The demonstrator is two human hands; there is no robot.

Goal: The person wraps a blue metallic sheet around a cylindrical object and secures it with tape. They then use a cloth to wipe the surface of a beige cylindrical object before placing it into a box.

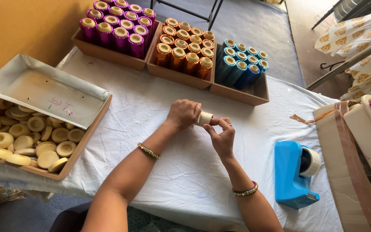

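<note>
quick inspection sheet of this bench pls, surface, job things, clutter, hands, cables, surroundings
surface: table under a wrinkled white cloth.
job's things: small cream cylinder held between both hands; open box of plain cream cups at left; three trays at the far edge, with purple foil-wrapped pieces, orange ones and blue ones.
clutter: blue tape dispenser at right; strip of copper foil; cardboard box at the right edge.
hands: left hand closed around the cylinder; right hand pinching its end; a bangle on each wrist.
cables: nothing seen.
surroundings: grey floor, metal frame legs, patterned fabric at top right.
</note>
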